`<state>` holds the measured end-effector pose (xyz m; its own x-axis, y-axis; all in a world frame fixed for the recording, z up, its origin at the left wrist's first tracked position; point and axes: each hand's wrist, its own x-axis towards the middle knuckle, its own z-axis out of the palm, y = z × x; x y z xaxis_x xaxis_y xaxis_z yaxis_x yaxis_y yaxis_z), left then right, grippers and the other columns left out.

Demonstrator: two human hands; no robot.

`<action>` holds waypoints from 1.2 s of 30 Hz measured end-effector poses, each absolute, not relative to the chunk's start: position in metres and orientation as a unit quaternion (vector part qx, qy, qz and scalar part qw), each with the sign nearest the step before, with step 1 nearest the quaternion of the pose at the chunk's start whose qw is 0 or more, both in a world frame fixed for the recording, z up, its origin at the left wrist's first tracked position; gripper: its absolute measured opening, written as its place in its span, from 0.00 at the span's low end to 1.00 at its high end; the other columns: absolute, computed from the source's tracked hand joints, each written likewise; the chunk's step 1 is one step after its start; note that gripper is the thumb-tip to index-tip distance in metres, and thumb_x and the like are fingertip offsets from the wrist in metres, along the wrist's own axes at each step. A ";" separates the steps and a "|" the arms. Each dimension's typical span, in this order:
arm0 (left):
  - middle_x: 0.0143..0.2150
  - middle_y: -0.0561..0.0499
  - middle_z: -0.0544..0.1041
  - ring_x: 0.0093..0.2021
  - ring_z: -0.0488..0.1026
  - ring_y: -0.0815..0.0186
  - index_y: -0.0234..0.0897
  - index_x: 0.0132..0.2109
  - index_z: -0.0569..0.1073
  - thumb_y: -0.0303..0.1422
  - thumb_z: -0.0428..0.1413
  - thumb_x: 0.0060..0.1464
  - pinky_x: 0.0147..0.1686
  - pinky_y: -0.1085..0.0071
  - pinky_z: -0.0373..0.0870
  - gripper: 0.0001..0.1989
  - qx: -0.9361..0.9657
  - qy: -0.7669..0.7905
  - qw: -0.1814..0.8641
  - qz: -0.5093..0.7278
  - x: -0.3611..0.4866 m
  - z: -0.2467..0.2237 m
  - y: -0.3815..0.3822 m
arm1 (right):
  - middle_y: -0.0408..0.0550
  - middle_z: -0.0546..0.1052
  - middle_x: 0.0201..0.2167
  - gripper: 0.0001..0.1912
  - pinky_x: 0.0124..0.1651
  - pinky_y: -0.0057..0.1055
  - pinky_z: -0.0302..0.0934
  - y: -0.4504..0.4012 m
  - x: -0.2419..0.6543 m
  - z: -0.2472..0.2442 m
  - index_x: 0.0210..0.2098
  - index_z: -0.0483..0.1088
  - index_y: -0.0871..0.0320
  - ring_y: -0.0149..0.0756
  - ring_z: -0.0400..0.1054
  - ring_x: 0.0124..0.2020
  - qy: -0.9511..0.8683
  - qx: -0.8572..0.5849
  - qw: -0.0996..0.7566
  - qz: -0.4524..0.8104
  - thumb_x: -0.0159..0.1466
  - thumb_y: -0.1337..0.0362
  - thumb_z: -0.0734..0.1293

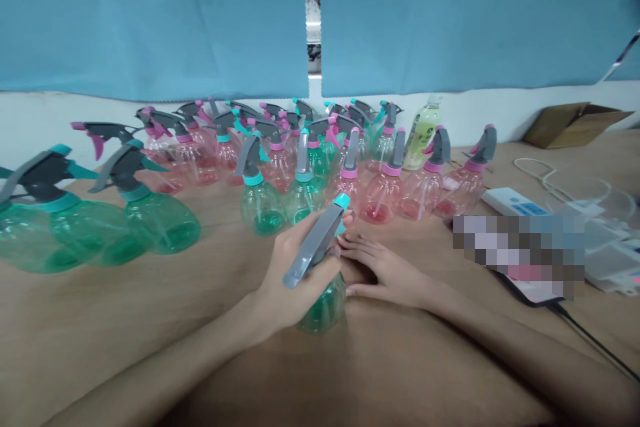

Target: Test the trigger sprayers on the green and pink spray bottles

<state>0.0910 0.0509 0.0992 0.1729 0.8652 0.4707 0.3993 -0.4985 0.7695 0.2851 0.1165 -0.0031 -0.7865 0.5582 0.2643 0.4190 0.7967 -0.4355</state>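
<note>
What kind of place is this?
Maybe a small indoor workspace: lots of spray bottles crowd a brown tabletop, and a cardboard box sits at the back.

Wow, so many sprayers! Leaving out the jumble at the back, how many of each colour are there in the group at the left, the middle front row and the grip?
Green left-side bottles: 3 (one cut off by the picture's edge)
Green front-row bottles: 2
Pink front-row bottles: 4
Green bottle in the left hand: 1
Total: 10 (6 green, 4 pink)
</note>
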 end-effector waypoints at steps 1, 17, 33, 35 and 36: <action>0.21 0.60 0.58 0.25 0.62 0.71 0.39 0.28 0.62 0.21 0.50 0.45 0.28 0.73 0.62 0.07 0.724 0.438 0.247 0.471 0.091 0.099 0.051 | 0.56 0.60 0.63 0.39 0.65 0.50 0.46 0.116 0.285 -0.003 0.62 0.56 0.58 0.45 0.50 0.65 -0.928 -0.263 0.194 0.179 0.59 0.43 0.63; 0.24 0.58 0.63 0.25 0.62 0.71 0.38 0.30 0.64 0.23 0.50 0.45 0.25 0.73 0.61 0.06 0.721 0.446 0.248 0.468 0.091 0.100 0.050 | 0.55 0.60 0.63 0.39 0.65 0.50 0.45 0.116 0.285 -0.001 0.63 0.55 0.58 0.45 0.50 0.65 -0.929 -0.263 0.189 0.177 0.59 0.42 0.62; 0.23 0.58 0.62 0.26 0.63 0.70 0.39 0.29 0.64 0.23 0.50 0.46 0.26 0.72 0.62 0.06 0.724 0.449 0.240 0.465 0.091 0.100 0.050 | 0.56 0.60 0.63 0.39 0.65 0.49 0.45 0.116 0.285 -0.001 0.62 0.57 0.59 0.45 0.50 0.65 -0.929 -0.265 0.183 0.182 0.59 0.42 0.62; 0.24 0.57 0.63 0.26 0.62 0.70 0.38 0.30 0.64 0.23 0.50 0.46 0.27 0.72 0.63 0.05 0.726 0.453 0.240 0.459 0.091 0.101 0.050 | 0.56 0.60 0.63 0.39 0.65 0.49 0.46 0.116 0.284 0.000 0.61 0.57 0.60 0.45 0.50 0.65 -0.929 -0.265 0.181 0.181 0.59 0.42 0.62; 0.25 0.57 0.63 0.26 0.62 0.70 0.38 0.31 0.63 0.24 0.50 0.46 0.28 0.72 0.63 0.05 0.728 0.454 0.242 0.454 0.091 0.102 0.050 | 0.56 0.60 0.62 0.39 0.65 0.50 0.46 0.116 0.284 0.000 0.61 0.57 0.60 0.45 0.50 0.65 -0.929 -0.266 0.182 0.181 0.59 0.42 0.62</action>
